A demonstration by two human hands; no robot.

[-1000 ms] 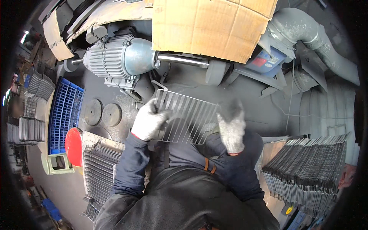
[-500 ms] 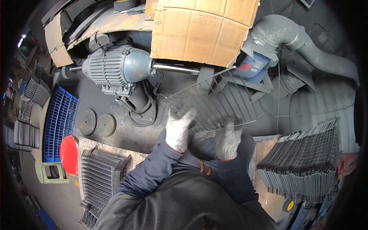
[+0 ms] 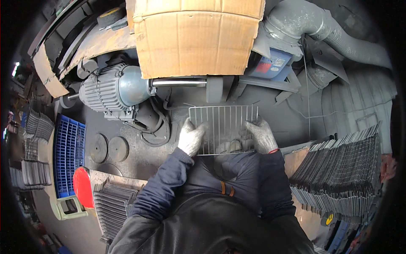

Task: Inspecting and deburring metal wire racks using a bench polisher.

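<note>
A rectangular wire rack [image 3: 224,129] with parallel bars is held level in front of me, below a motor-driven grinding wheel [image 3: 214,89] and apart from it. Around its left edge my left hand [image 3: 191,136], in a whitish knit glove, is closed. The gloved right hand [image 3: 261,134] grips the opposite edge. Through the bars parts of my legs show. To the left stands a stack of similar wire racks [image 3: 112,207]; a larger stack of dark racks [image 3: 338,173] stands at the right.
The grey motor [image 3: 105,89] turns a shaft under a cardboard sheet [image 3: 194,42]. Two round discs [image 3: 99,148] lie on the floor. A blue plastic crate [image 3: 69,144], a red round top [image 3: 83,187] and a green stool [image 3: 69,208] stand left. A grey duct [image 3: 347,46] bends at upper right.
The rack has gone from tilted and blurred to level and squared between my hands. My right hand has shifted right and up. The view has turned slightly.
</note>
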